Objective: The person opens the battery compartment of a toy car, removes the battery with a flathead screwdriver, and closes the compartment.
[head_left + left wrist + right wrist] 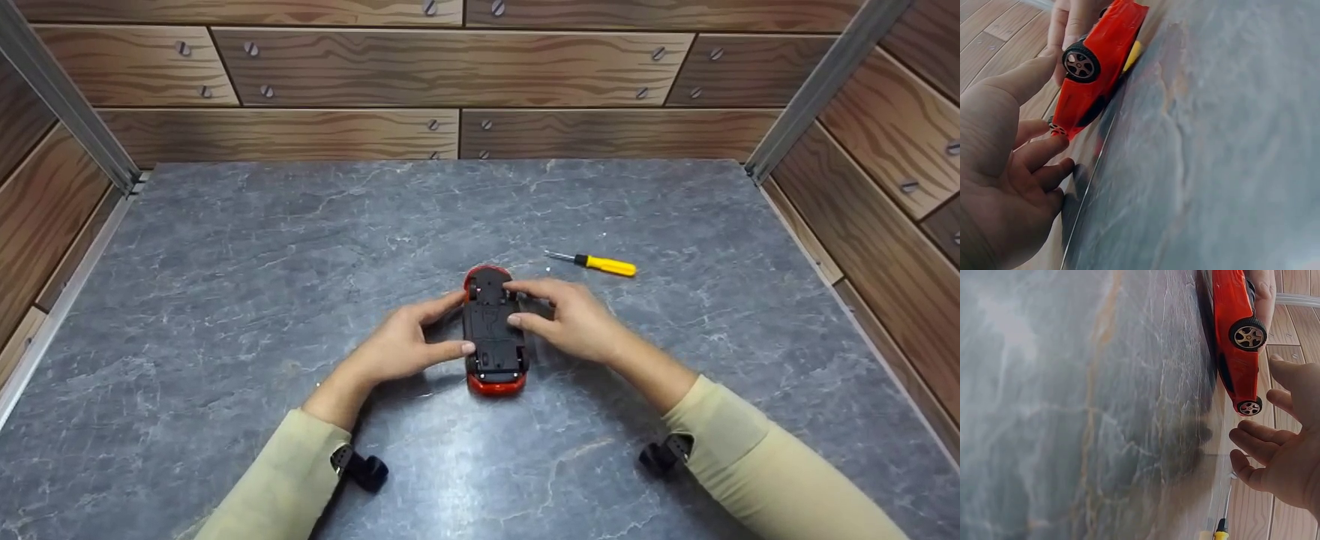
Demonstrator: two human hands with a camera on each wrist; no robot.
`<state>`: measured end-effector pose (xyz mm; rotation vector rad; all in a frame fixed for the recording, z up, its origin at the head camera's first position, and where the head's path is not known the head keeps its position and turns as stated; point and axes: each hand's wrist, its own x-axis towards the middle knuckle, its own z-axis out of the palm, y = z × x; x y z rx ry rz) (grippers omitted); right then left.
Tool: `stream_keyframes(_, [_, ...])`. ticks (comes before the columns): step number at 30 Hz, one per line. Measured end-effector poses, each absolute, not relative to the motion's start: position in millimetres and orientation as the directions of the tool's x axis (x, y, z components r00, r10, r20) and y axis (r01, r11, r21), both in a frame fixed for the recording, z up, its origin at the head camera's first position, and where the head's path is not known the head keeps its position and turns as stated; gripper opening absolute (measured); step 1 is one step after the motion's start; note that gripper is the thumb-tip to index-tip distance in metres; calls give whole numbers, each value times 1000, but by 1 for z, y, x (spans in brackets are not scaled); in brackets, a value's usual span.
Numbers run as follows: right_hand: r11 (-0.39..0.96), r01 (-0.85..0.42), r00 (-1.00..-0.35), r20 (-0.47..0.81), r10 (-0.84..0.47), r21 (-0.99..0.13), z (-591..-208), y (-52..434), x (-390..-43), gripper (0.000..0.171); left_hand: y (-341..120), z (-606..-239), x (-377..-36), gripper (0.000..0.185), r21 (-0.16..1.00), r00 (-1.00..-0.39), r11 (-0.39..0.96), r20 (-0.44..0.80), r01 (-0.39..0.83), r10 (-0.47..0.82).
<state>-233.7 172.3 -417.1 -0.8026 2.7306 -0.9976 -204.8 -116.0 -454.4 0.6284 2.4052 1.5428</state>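
Near the middle of the grey marbled table (pixel 225 247), a red toy car (pixel 493 330) is lying upside down, its black underside turned up and its long axis running from 12 to 6 o'clock. The car is flanked by both hands. From 9 o'clock, the left hand (pixel 401 349) is laid against the car's side, with the thumb and forefinger touching the black chassis in a loose pinch. From 3 o'clock, the right hand (pixel 566 315) is set over the upper half, its fingers curved onto the underside; whether a firm grip is made cannot be told, since the right wrist view shows the fingers (pixel 1258 450) spread just beside the wheels. A yellow-handled screwdriver (pixel 600 263) is lying at about 2 o'clock from the car, near it but apart, untouched.

For the car to be steadied well, the body is best held low on both flanks, so that the chassis stays level and its screw recesses are left uncovered. Pressure should be kept off the wheels (pixel 1080 63), which would roll. The roof is rounded, so some rocking is to be expected, and one hand would likely have to remain on the car if the tool is fetched.
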Motion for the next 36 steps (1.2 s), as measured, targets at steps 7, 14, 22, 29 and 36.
stream_keyframes(7, [629, -433, -847, 53, -529, -646, -419, 171, -234, 50, -116, -458, -207, 80, 907, -869, 336, 62, 255, 492])
stream_keyframes(14, [643, -416, -852, 29, -522, -642, -422, 169, -235, 49, -118, -463, -208, 79, 911, -870, 325, 67, 253, 489])
stream_keyframes(22, [644, -432, -848, 41, -528, -631, -423, 168, -236, 44, -117, -462, -207, 76, 919, -883, 322, 55, 228, 466])
stream_keyframes(29, [628, -427, -852, 55, -521, -650, -424, 167, -235, 43, -114, -461, -205, 74, 912, -886, 335, 62, 238, 459])
stream_keyframes(36, [607, -388, -870, 59, -489, -693, -426, 165, -235, 41, -115, -461, -204, 73, 898, -895, 369, 58, 240, 443])
